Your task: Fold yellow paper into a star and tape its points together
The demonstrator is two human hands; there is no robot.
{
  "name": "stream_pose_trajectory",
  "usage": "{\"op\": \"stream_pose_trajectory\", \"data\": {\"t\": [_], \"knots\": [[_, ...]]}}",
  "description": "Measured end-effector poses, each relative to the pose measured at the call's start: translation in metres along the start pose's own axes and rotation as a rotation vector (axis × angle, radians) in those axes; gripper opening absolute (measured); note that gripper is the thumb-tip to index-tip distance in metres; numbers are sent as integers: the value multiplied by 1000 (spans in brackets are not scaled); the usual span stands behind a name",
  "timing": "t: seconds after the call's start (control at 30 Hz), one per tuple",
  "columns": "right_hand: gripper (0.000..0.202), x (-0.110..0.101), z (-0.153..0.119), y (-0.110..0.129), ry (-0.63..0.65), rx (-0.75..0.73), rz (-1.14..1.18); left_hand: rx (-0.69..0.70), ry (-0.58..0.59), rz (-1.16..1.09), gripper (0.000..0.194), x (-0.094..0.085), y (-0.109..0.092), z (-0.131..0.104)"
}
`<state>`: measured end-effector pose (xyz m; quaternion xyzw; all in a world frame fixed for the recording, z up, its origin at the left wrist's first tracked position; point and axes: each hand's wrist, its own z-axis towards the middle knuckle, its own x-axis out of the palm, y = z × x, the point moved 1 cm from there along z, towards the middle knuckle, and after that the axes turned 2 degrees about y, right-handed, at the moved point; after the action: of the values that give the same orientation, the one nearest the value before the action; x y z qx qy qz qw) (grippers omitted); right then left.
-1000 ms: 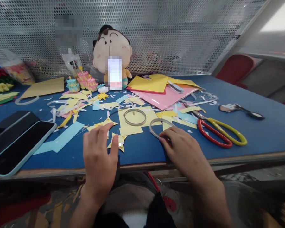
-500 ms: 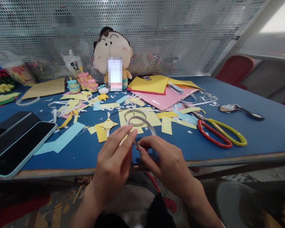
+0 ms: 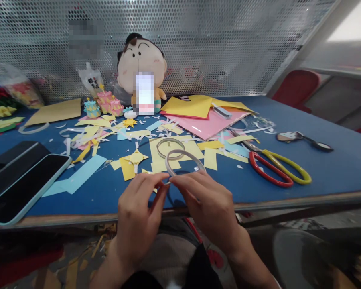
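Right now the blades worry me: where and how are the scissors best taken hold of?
Probably by the red handle and yellow handle, with the right hand, once free, coming from the near right. The scissors lie flat with both handles spread toward that side, while the blades point away, crossed by a pale yellow paper strip.

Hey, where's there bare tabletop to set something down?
Most room: the blue tabletop right of the scissors. A smaller patch sits between the phone and left hand, below the light-blue strip. Crowded: the middle, with paper scraps, and behind, with colored sheets.
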<state>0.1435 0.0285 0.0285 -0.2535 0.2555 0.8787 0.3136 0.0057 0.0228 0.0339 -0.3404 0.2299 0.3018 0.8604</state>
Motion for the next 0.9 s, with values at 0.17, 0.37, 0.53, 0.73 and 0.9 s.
{"op": "stream_pose_trajectory", "data": {"t": [0.17,0.37,0.53,0.73,0.9], "knots": [[22,0,0,1,-34,-3,39,-142,89,-183,10,-3,2,4],[27,-6,-10,14,-155,-5,286,-412,334,-760,12,-16,12,6],[30,-23,-20,7,-555,286,298,-489,-223,-806,8,-31,30,9],[58,-13,-9,-19,-231,116,49,-558,-14,-1044,24,-19,31,6],[31,-2,3,-16,-84,252,45,-485,93,-922,30,-13,29,0]]}}
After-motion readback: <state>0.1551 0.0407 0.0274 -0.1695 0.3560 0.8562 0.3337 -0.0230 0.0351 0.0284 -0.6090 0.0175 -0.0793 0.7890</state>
